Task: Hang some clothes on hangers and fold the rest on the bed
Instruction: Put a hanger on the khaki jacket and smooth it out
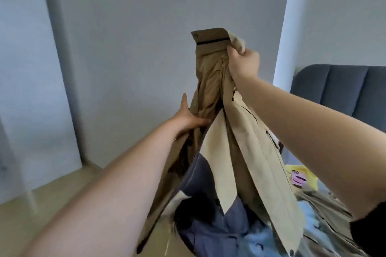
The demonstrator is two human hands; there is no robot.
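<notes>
A person's right hand [243, 62] is gripping a tan garment [211, 81] by its top, holding it up beside the bed [338, 89], while the left hand [188, 118] is pressing straight fingers against its middle. No hanger is showing, and a heap of clothes [208, 229] is lying unfolded: work is seemingly just starting.

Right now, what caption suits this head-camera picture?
Right hand holds a khaki jacket up by its cuff; left hand touches it lower down.
</notes>
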